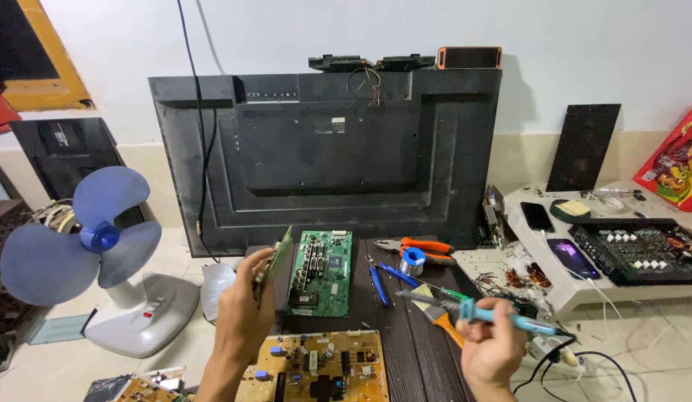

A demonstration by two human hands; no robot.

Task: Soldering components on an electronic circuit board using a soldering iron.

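Yellow-brown circuit board (316, 368) lies nearest us on the dark desk (413, 357). Just above it our left hand (245, 305) closes its grip around a small green board (275, 260), holding it edge-on and lifted off the desk. Our right hand (495, 346) wraps its grip shut on a teal-handled soldering iron (502, 316), tip pointing left. Between the hands a larger green circuit board (322, 272) lies flat. Beyond it we see blue-handled pliers (377, 283), a solder spool (413, 260) and orange-handled cutters (424, 247). Farthest, a black television back panel (331, 156) leans against the wall, with a blue fan (85, 238) to the left.
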